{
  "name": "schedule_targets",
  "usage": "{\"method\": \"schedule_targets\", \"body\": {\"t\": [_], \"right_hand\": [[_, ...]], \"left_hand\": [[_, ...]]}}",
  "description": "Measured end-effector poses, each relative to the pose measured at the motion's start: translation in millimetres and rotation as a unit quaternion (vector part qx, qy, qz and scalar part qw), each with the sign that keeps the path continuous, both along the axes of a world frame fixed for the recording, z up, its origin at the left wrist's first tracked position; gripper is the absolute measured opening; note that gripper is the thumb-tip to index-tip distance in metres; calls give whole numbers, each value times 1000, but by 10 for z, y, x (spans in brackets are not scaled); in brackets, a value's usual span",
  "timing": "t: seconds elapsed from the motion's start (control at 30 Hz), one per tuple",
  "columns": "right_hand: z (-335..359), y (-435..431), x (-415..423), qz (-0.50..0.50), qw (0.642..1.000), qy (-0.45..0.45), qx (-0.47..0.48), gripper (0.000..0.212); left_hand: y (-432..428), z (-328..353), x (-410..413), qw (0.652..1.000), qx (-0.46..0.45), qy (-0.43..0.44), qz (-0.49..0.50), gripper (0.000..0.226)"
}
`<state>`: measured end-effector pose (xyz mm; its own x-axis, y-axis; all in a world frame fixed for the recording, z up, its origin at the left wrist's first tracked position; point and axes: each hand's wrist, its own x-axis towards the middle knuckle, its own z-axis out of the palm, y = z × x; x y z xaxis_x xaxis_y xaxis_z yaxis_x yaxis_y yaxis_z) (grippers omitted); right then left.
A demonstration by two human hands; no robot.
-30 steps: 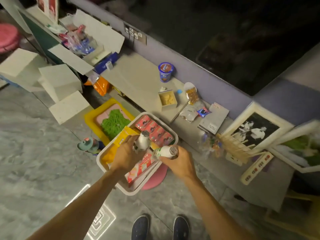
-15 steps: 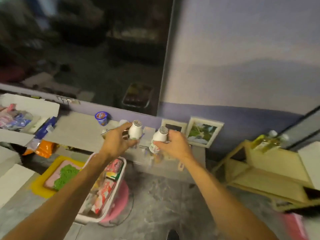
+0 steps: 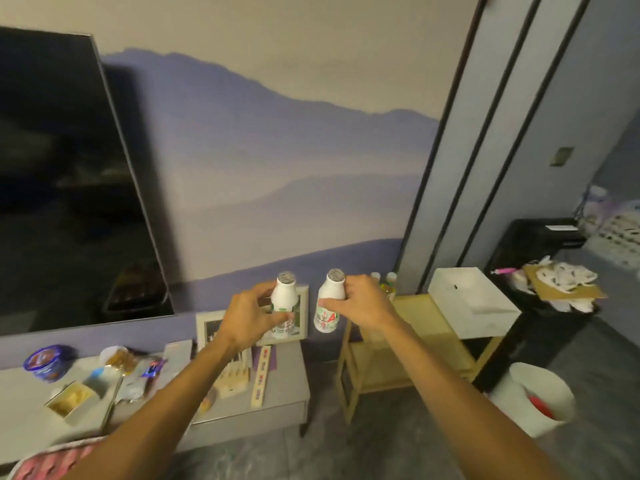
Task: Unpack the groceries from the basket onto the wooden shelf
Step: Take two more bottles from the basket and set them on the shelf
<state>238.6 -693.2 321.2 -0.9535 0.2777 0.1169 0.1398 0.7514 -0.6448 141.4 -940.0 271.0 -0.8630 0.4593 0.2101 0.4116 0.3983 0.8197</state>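
My left hand [image 3: 249,315] grips a small white bottle [image 3: 284,299] with a foil cap, held upright in the air. My right hand [image 3: 360,303] grips a second white bottle [image 3: 329,304] with a red and green label, also upright. Both are raised in front of the purple wall, left of the wooden shelf [image 3: 412,336], whose top tier carries a few small bottles [image 3: 386,282] at the back. A corner of the basket [image 3: 52,460] with pink packets shows at the bottom left.
A grey low cabinet [image 3: 284,386] holds a blue cup [image 3: 46,362], snack packets, a small box and picture frames [image 3: 214,327]. A white box [image 3: 472,304] sits on the shelf's right end. A white bin [image 3: 535,398] and black stand are right. A dark screen fills the left.
Both hands lifted the two bottles out of the basket and carried them up and to the right. My view swung from the basket on the floor toward the wooden shelf.
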Motion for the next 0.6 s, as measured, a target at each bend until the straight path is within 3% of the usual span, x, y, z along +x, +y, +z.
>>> {"method": "schedule_targets", "body": {"t": [0.33,0.6], "right_hand": [[-216,2096,678,-89,996,-22,-17,46],[-581,3383,453,-154,986,-44,-52,50]], "left_hand": [[2318,-54,434,998,40,-22,-53,64],[3703,-306,99,995,26,-39,-92,60]]}}
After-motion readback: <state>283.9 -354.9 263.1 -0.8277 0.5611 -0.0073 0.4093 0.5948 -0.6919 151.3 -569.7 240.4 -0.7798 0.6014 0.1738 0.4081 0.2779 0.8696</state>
